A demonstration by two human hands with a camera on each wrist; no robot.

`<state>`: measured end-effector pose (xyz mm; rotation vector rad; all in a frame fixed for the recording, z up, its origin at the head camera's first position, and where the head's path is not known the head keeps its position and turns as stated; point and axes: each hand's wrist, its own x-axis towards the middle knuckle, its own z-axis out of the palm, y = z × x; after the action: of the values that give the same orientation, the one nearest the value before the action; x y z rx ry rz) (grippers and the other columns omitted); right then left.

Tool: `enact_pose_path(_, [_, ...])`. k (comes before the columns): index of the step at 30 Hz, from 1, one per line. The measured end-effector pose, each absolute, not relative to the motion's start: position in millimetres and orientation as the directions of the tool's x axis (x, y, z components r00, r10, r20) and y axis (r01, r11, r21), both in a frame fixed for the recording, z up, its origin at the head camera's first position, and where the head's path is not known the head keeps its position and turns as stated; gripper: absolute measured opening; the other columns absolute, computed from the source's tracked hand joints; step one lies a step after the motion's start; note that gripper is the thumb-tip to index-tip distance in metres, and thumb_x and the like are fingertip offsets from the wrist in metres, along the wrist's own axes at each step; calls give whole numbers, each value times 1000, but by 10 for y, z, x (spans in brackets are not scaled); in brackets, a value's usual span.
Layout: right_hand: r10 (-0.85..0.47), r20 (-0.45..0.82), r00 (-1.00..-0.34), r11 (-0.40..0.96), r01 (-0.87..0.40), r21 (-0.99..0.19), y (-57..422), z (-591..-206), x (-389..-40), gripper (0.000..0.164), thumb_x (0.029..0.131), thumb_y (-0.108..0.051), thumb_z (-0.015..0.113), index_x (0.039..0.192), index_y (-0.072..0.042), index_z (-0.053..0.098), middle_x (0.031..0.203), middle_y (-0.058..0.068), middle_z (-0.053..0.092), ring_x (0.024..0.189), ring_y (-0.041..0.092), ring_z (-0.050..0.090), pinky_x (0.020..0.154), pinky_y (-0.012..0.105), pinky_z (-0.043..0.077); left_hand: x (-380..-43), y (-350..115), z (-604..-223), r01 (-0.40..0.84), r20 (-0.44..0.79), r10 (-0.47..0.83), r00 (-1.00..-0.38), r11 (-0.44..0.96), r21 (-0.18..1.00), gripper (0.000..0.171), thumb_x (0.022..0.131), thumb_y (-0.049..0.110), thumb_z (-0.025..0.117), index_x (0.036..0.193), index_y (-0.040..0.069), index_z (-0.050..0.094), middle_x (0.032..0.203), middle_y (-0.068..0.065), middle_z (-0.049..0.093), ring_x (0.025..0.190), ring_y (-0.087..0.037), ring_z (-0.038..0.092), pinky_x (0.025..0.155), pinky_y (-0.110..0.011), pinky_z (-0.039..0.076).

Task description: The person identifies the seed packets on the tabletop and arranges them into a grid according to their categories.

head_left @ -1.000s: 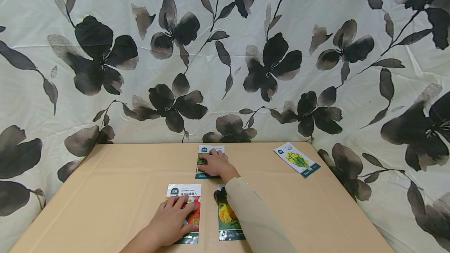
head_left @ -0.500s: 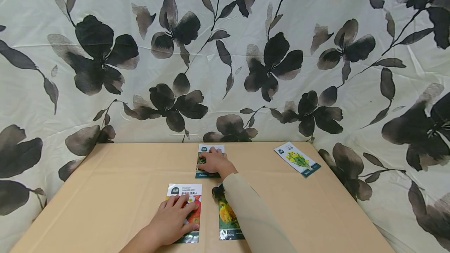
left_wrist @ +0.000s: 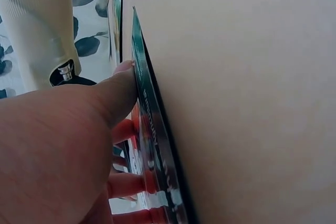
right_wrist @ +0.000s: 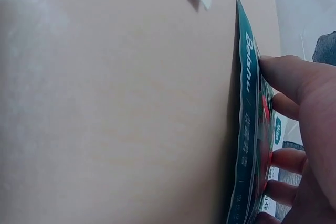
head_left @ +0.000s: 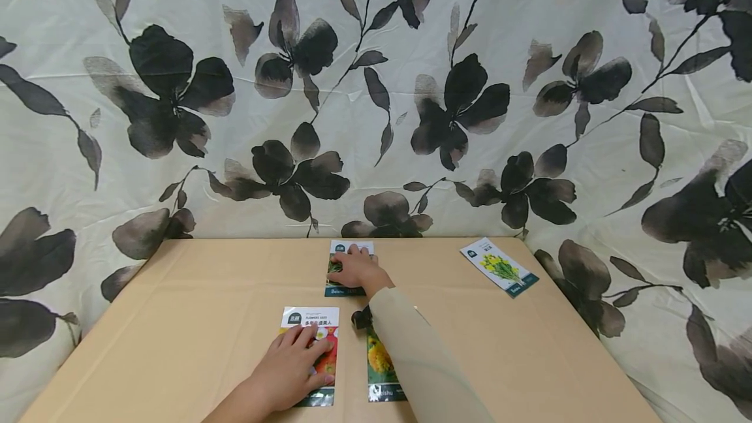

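Observation:
My left hand (head_left: 289, 368) rests with spread fingers on a flower seed packet (head_left: 314, 316) showing red blooms, at the near middle of the table. In the left wrist view its thumb and fingertips (left_wrist: 126, 184) touch the packet's printed face. Farther off, at the back edge, my right hand (head_left: 357, 271) lies over a second seed packet (head_left: 336, 291). The right wrist view shows this packet's dark green "Beishu" band (right_wrist: 244, 129) and some red print, with the thumb and fingertips on its face. Both packets lie flat on the table; the hands hide part of each.
A yellow-flowered seed packet (head_left: 383, 365) lies to the right of the left hand's packet, partly under the right sleeve (head_left: 425, 361). Another packet (head_left: 499, 267) lies slanted at the back right of the table (head_left: 529, 358). Floral cloth (head_left: 376, 116) hangs behind.
The right hand and the packet under it have slid slightly left, and the right forearm has shifted left with them. The left hand stays on its packet.

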<state>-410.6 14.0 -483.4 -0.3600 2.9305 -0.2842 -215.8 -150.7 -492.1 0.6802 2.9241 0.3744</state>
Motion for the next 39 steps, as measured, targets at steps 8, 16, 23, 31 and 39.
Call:
enact_pose_path(8, [-267,-134,-954,951,-238,-200,94,-4873,-4127,52,98,-61,57,145,-40,55,151,6,46,140,34,40,116,60,32,-2164,-1504,-4922,415,-64,445,-893,871,264,65,85,67,68,134,23,65,150,-18,52,137,-47,43,109,-72,35])
enact_pose_path(16, [-269,-128,-955,951,-241,-194,33,-4870,-4129,51,97,-63,57,144,-42,55,150,5,46,138,32,41,114,58,33,-2165,-1512,-4943,424,-54,454,-889,863,276,65,86,66,68,134,23,65,147,-19,53,136,-47,44,109,-73,35])
enact_pose_path(23, [-265,-119,-957,951,-239,-197,-61,-4863,-4112,51,97,-62,57,144,-42,56,150,5,47,138,32,41,114,58,33,-2154,-1521,-4933,419,-50,449,-892,864,279,64,86,65,69,133,23,66,146,-20,54,135,-47,44,108,-72,36])
enact_pose_path(31, [-266,-114,-957,952,-243,-188,-118,-4824,-4093,51,98,-61,57,145,-42,55,150,5,47,138,31,41,115,57,33,-2138,-1523,-4941,448,-10,469,-883,850,276,61,86,63,70,131,22,66,140,-19,55,132,-46,46,105,-72,38])
enact_pose_path(39, [-280,-113,-953,951,-260,-167,-167,-4818,-4097,52,99,-62,54,146,-43,53,152,4,46,138,30,41,115,57,34,-2147,-1522,-4953,459,1,477,-879,845,274,62,86,63,70,132,22,65,138,-19,55,131,-46,46,104,-72,38])
